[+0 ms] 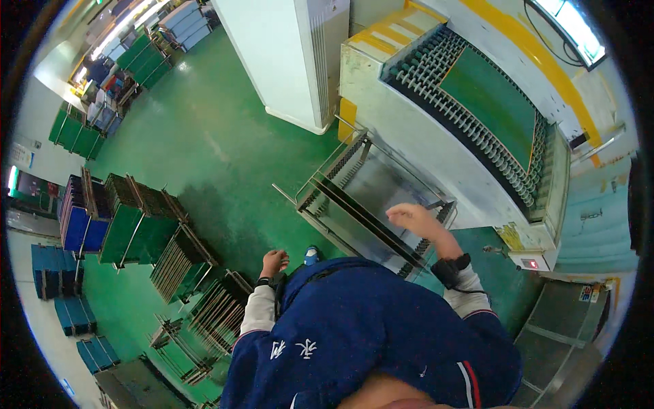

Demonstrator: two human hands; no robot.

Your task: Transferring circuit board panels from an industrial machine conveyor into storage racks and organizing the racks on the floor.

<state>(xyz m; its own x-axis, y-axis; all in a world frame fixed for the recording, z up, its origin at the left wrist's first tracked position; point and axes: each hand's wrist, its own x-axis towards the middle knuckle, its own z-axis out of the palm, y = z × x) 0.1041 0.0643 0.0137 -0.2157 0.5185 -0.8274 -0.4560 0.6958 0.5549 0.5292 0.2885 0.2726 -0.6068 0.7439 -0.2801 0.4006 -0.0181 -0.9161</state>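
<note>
The scene is brightly and evenly lit from overhead. A strip of ceiling lights [119,31] at the far left blows out to white, and a window [572,27] at the far right glares the same way. The green floor [204,143] carries a soft sheen and only faint, diffuse shadows. Fisheye distortion bends straight edges strongly near the rim, and a black vignette rings the frame. The near blue jacket [368,334] looks slightly soft.
</note>
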